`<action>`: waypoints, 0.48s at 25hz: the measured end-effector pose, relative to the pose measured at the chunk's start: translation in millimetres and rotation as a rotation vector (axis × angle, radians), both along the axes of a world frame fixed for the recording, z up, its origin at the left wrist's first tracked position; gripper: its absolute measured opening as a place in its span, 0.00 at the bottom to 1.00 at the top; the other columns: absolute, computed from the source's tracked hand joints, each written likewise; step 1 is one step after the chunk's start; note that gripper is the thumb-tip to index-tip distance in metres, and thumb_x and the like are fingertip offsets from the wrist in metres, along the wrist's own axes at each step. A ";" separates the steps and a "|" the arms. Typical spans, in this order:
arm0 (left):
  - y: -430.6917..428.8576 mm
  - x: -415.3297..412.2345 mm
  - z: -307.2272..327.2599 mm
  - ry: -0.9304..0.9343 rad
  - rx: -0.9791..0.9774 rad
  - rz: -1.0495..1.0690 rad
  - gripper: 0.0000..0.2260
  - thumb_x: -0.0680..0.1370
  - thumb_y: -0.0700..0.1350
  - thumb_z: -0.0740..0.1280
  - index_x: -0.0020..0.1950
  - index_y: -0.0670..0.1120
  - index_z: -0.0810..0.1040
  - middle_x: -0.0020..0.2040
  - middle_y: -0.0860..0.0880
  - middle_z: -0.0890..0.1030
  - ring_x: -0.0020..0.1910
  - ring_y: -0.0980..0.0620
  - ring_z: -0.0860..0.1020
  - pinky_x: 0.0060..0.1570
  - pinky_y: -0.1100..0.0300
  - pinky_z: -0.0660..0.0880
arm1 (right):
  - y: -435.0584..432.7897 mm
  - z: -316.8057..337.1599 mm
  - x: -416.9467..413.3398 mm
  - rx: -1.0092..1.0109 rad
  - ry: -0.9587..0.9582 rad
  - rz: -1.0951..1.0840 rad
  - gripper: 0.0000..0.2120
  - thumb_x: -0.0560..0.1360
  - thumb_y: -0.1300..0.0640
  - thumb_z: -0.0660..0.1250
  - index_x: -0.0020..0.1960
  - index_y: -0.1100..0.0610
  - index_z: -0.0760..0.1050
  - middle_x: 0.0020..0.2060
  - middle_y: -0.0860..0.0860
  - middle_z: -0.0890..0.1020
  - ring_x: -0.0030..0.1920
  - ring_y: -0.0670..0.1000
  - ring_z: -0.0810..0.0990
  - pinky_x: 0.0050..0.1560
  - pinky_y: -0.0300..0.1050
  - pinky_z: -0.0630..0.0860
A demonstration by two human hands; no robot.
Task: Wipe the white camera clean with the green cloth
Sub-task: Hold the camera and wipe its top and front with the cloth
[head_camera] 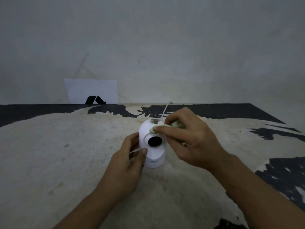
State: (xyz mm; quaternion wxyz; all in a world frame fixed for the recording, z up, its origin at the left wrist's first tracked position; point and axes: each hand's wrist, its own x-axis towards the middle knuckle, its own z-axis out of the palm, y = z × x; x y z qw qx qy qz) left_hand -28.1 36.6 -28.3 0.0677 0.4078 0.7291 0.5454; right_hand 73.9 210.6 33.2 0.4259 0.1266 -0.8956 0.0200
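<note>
While gripped, white camera (152, 142) between hands

view: head cam, single
facing: forward and down across worktop (66, 154) toward wall (165, 38)
range: close, hands mid-frame

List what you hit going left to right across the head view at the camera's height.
left hand gripping the base side → white camera → green cloth bunched under the fingers → right hand pressing it against the camera's upper right.
</note>
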 end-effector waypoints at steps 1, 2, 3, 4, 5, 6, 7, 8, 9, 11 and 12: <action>0.2 -0.1 0.0 0.000 -0.001 0.004 0.22 0.72 0.60 0.59 0.65 0.63 0.63 0.55 0.72 0.71 0.50 0.81 0.70 0.43 0.81 0.70 | 0.3 -2.4 -2.9 0.040 0.009 -0.006 0.11 0.77 0.60 0.64 0.56 0.57 0.81 0.45 0.58 0.80 0.45 0.55 0.75 0.42 0.45 0.71; 0.4 0.1 0.3 -0.004 -0.004 0.009 0.23 0.71 0.61 0.59 0.66 0.62 0.63 0.57 0.71 0.72 0.51 0.78 0.71 0.45 0.78 0.72 | 0.2 -6.7 -4.7 0.047 0.025 -0.019 0.11 0.78 0.59 0.63 0.57 0.57 0.81 0.46 0.59 0.80 0.45 0.55 0.74 0.42 0.45 0.70; 0.2 0.0 0.4 -0.008 -0.006 0.015 0.24 0.71 0.61 0.58 0.67 0.61 0.63 0.58 0.69 0.72 0.52 0.76 0.71 0.47 0.75 0.73 | 0.9 -12.1 -6.0 0.035 0.049 -0.041 0.11 0.78 0.59 0.63 0.57 0.57 0.81 0.46 0.59 0.80 0.46 0.55 0.74 0.42 0.44 0.70; -0.2 -0.3 0.1 -0.011 -0.005 0.016 0.25 0.71 0.62 0.58 0.67 0.61 0.63 0.59 0.69 0.72 0.53 0.76 0.71 0.49 0.74 0.73 | 2.7 -17.1 -6.8 0.016 0.073 -0.073 0.12 0.78 0.60 0.63 0.58 0.57 0.80 0.46 0.60 0.79 0.46 0.55 0.73 0.41 0.44 0.70; -0.4 -0.7 -0.3 -0.014 -0.002 0.011 0.25 0.71 0.62 0.58 0.68 0.61 0.63 0.59 0.69 0.72 0.54 0.76 0.71 0.50 0.74 0.72 | 6.1 -21.2 -7.0 -0.008 0.092 -0.112 0.13 0.77 0.62 0.64 0.59 0.58 0.79 0.46 0.60 0.79 0.46 0.55 0.73 0.41 0.45 0.71; -0.5 -0.9 -0.6 -0.017 0.001 0.003 0.24 0.71 0.62 0.59 0.67 0.62 0.63 0.59 0.71 0.72 0.55 0.77 0.70 0.49 0.76 0.72 | 10.5 -24.3 -7.0 -0.042 0.102 -0.151 0.14 0.75 0.65 0.65 0.60 0.58 0.79 0.46 0.60 0.79 0.46 0.55 0.74 0.40 0.48 0.73; -0.7 -0.6 -0.6 -0.022 0.004 -0.005 0.23 0.71 0.62 0.59 0.67 0.63 0.63 0.58 0.72 0.72 0.55 0.78 0.70 0.48 0.78 0.71 | 14.1 -26.5 -6.2 -0.086 0.110 -0.181 0.15 0.74 0.66 0.65 0.60 0.59 0.79 0.45 0.60 0.79 0.46 0.56 0.74 0.39 0.50 0.74; -1.2 -0.6 -0.4 -0.024 0.005 -0.008 0.23 0.71 0.62 0.59 0.66 0.64 0.63 0.57 0.73 0.71 0.55 0.79 0.69 0.47 0.79 0.70 | 15.8 -27.9 -5.6 -0.131 0.122 -0.191 0.16 0.73 0.67 0.65 0.59 0.59 0.79 0.46 0.60 0.79 0.46 0.56 0.75 0.40 0.50 0.74; -1.5 -0.8 0.1 -0.025 0.003 -0.008 0.23 0.71 0.63 0.59 0.66 0.65 0.63 0.57 0.74 0.71 0.54 0.80 0.69 0.47 0.79 0.70 | 15.3 -29.1 -5.0 -0.161 0.136 -0.186 0.16 0.73 0.67 0.66 0.59 0.59 0.79 0.46 0.60 0.79 0.47 0.56 0.75 0.41 0.49 0.75; -1.6 -0.7 0.8 -0.033 0.010 -0.011 0.22 0.70 0.64 0.59 0.64 0.67 0.63 0.55 0.76 0.71 0.54 0.80 0.69 0.45 0.79 0.71 | 9.1 -31.9 -4.3 -0.150 0.133 -0.151 0.15 0.74 0.66 0.66 0.60 0.58 0.79 0.47 0.59 0.79 0.48 0.54 0.75 0.44 0.44 0.74; -1.3 -0.5 1.2 -0.036 0.016 -0.014 0.21 0.70 0.64 0.59 0.62 0.69 0.63 0.54 0.77 0.72 0.54 0.80 0.69 0.44 0.80 0.70 | 6.1 -33.4 -4.1 -0.126 0.114 -0.133 0.15 0.74 0.65 0.66 0.60 0.58 0.78 0.48 0.59 0.79 0.49 0.54 0.74 0.45 0.43 0.73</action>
